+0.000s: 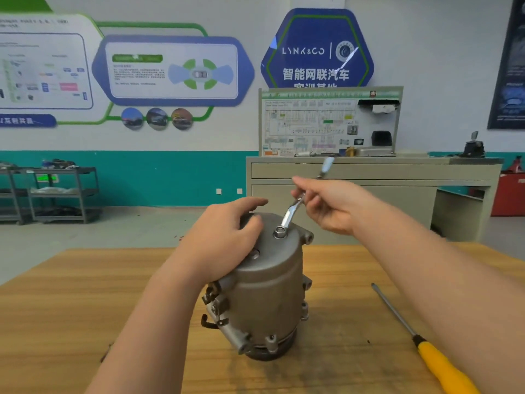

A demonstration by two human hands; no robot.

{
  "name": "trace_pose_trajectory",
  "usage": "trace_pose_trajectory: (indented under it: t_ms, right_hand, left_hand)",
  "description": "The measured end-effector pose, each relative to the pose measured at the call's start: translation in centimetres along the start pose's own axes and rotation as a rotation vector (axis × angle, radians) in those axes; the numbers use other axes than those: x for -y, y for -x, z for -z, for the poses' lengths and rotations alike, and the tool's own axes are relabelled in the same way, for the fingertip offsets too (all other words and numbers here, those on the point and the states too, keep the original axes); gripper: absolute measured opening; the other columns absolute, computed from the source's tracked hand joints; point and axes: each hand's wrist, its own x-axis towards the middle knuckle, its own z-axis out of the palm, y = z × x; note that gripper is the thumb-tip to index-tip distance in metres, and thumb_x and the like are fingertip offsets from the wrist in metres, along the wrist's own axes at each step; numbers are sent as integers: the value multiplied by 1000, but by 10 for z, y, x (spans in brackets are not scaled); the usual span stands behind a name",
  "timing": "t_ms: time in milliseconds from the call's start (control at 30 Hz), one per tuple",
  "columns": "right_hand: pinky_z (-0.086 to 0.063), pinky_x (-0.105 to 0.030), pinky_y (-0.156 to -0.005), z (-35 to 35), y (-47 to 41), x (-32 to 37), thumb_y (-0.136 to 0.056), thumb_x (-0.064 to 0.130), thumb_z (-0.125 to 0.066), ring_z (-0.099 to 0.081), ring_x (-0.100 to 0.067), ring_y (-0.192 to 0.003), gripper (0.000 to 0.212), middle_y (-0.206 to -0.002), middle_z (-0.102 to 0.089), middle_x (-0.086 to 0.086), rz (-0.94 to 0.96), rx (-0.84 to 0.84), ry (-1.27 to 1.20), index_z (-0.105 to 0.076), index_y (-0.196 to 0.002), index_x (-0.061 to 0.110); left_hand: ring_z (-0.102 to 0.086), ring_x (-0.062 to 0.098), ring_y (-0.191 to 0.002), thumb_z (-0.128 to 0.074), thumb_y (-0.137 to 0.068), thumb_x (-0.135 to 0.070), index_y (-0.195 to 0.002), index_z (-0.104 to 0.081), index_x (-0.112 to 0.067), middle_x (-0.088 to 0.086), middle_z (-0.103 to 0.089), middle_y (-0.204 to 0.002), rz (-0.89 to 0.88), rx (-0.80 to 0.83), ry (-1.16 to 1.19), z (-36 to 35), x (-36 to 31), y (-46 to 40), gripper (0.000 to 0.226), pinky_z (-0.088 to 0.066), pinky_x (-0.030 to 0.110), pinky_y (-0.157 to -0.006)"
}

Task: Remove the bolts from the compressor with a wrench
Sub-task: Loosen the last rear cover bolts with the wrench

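- One wooden table [85, 294] spreads beneath both forearms, its grain running pale brown, with a few dark specks on it near the right arm.
- One compressor [270, 285] stands on end on that table, directly under the left hand and below and to the left of the right hand. It is a grey, dull metal cylinder with a domed top, mounting lugs around its lower rim, an ear at its upper right edge, and a cluster of dark brackets and clips on its lower left side.
- One left hand [224, 237] rests on the compressor's top, palm down, fingers curved over the dome and pressing it.
- One right hand [329, 206] is raised just above and to the right of the compressor's top, its thumb and fingers pinching the shank of the wrench.
- One screwdriver [426, 345] with a yellow handle and a long grey shaft lies on the table under the right forearm, well apart from the compressor.
- One wrench [295, 209], bright and chromed, slants from the right hand down and leftward; its far end pokes up past the fingers, blurred.
- One bolt [279, 233] shows on the compressor's top, just right of the left hand's fingertips, with the wrench's ring end seated around its head.
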Motion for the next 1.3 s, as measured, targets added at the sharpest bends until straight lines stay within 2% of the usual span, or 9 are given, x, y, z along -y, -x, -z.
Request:
trace_pose_trajectory:
  t_ms: [167,333,400,533,700,800,900,1000,1300]
  right_hand:
    - [-26,-8,-29,-48,-24,11,-97,14,-59,-37,0,-26,20,-52,-62,0,-74,-27,509,-56,-79,5]
    - [-18,-12,-32,-78,-18,6,-100,20,-54,-26,-3,-29,19,-53,-53,6,66,131,840,-61,-84,12]
    - [-18,-13,-32,-77,-10,14,-101,18,-50,-25,-5,-29,20,-55,-50,6,101,184,725,-59,-85,11]
    - [-25,-10,-31,-53,14,33,-97,3,-45,-33,-3,-29,23,-52,-52,0,169,163,77,-49,-76,8]
    - [-39,-13,-35,-6,58,3,-95,-1,-43,-48,-3,-36,27,-55,-60,-5,330,55,-319,-49,-70,7]
    - [-45,-17,-39,15,78,-25,-95,-3,-41,-55,-9,-39,23,-56,-63,-7,541,-92,-263,-47,-77,10]
    - [-51,-24,-46,25,86,-46,-95,-7,-41,-62,-18,-45,23,-63,-66,-8,764,-195,-111,-50,-83,10]
    - [-54,-28,-50,24,86,-55,-92,-10,-43,-67,-25,-51,26,-69,-68,-8,930,-274,61,-53,-84,13]
    - [-55,-23,-52,9,78,-65,-90,-12,-44,-70,-24,-55,23,-69,-68,-3,965,-357,101,-49,-85,9]
  left_hand:
    - [-53,33,-93,-30,-97,-34,-79,-47,-18,13,-60,-101,278,-12,-285,-8,-5,-4,29,-46,41,-88]
    - [-56,32,-107,-31,-99,-27,-97,-56,-20,10,-63,-116,235,19,-252,-6,-2,-8,25,-44,43,-95]
    - [-55,28,-111,-32,-99,-26,-110,-58,-22,6,-63,-122,221,23,-242,-7,-3,-7,29,-41,43,-98]
    - [-55,28,-110,-30,-99,-27,-112,-58,-23,4,-64,-122,225,24,-249,-7,-6,-7,31,-40,44,-99]
    - [-52,28,-85,-32,-99,-34,-96,-57,-22,4,-59,-94,237,-9,-278,-4,-9,-2,27,-45,40,-87]
    - [-48,26,-81,-32,-99,-38,-90,-51,-22,3,-52,-88,258,-24,-308,-4,-19,4,26,-44,42,-90]
    - [-55,32,-95,-31,-100,-39,-91,-48,-19,10,-63,-105,272,-19,-305,-7,-25,6,27,-45,41,-92]
    - [-50,30,-93,-28,-102,-38,-96,-42,-17,13,-62,-114,300,22,-230,-14,-31,8,27,-40,36,-80]
    - [-41,26,-88,-26,-103,-36,-98,-40,-16,14,-61,-117,330,-9,-239,-19,-36,7,25,-33,34,-75]
